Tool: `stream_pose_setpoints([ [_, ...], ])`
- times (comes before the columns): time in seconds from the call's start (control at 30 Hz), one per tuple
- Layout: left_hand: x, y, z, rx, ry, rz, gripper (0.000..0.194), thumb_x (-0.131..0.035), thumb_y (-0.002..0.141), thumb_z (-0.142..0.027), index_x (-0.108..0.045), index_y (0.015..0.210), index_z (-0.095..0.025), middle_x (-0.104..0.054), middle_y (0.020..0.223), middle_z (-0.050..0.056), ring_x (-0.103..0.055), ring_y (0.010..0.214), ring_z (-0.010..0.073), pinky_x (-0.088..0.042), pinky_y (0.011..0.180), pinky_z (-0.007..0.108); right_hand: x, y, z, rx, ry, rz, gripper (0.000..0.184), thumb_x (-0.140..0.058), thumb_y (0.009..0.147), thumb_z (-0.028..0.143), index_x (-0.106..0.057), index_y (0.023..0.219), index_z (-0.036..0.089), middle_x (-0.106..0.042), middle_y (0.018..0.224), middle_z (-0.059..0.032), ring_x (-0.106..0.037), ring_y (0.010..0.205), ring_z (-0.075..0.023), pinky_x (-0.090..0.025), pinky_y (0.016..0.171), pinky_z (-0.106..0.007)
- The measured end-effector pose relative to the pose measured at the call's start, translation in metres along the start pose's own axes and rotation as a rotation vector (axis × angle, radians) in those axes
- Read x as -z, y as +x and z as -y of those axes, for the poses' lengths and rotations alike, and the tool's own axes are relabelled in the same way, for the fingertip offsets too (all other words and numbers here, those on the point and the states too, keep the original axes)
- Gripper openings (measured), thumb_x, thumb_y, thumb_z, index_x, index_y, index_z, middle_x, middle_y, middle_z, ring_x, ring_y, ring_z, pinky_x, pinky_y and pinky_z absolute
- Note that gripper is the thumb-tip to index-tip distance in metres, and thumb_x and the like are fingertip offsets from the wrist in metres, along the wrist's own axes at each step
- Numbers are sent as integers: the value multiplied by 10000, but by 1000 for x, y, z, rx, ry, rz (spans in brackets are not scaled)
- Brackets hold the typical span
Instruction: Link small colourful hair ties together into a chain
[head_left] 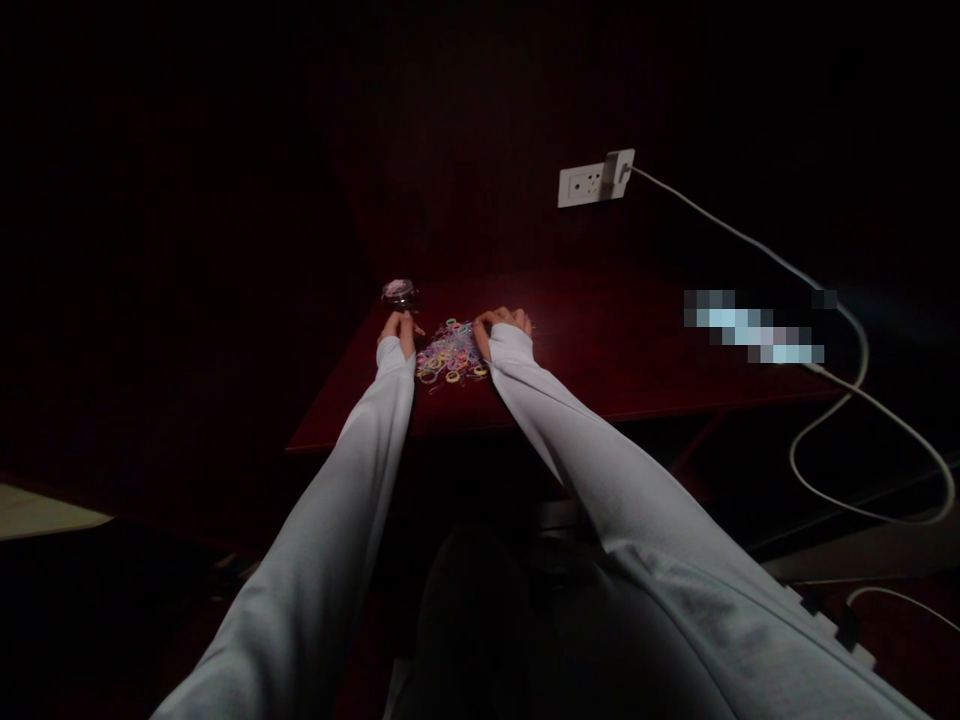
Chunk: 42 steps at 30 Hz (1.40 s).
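A loose pile of small coloured hair ties [452, 352], in yellow, pink, purple and green, lies on the dark red table between my two hands. At the left edge of the pile is my left hand [396, 330], palm down with fingers loosely bent and apart. Just beyond it stands a small clear jar [400, 293] with something pinkish at its top. My right hand [506, 325] rests at the pile's right side, open and arched, its fingers reaching down to the tabletop. Neither hand shows a held object, though the fingertips are partly hidden.
The dark red table [600, 375] runs along a wall with a white socket [581, 185]. A charger [619, 167] is plugged in there. Its white cable [772, 255] loops down at the right to a bright, pixelated object [754, 330] on the table.
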<state>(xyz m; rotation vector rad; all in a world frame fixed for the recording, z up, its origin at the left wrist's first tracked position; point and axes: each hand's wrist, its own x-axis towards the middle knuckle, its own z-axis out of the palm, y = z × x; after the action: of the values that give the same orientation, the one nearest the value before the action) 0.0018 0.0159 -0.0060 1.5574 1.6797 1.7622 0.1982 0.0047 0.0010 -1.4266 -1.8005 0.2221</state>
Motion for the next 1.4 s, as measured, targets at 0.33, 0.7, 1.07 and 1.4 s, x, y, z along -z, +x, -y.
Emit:
stream_pose_setpoints([
  [0.33,0,-10,-5,-10,309,111,147,-670,832,-210,-698,701,-269,-746,953,33,-631,1137,309,-433,1092,436,1,0,4,-15,-21,51,249,-547,1049,331,-785,1051,256,-729,1286,-95,-523,1325,-337,-344,1203,-585],
  [0.7,-3,-11,-3,-38,320,191,178,-756,776,-153,-669,652,-249,-724,903,29,-599,1012,275,-428,1085,438,1,0,4,22,-5,45,237,-565,1032,308,-789,1004,237,-740,1234,-107,-532,1280,-340,-371,1163,-573],
  [1.07,-3,-5,4,-81,338,208,162,-734,837,-287,-676,691,-245,-660,822,27,-557,860,235,-457,922,355,10,-4,12,21,-3,93,245,-564,1051,286,-795,1046,204,-741,1256,-107,-524,1291,-318,-372,1142,-501],
  [1.4,-5,0,6,-178,266,241,197,-718,878,-271,-641,701,-231,-613,774,3,-558,781,199,-463,866,341,11,-6,12,117,20,162,289,-584,1069,418,-819,1153,273,-740,1265,-83,-510,1287,-319,-347,1123,-491],
])
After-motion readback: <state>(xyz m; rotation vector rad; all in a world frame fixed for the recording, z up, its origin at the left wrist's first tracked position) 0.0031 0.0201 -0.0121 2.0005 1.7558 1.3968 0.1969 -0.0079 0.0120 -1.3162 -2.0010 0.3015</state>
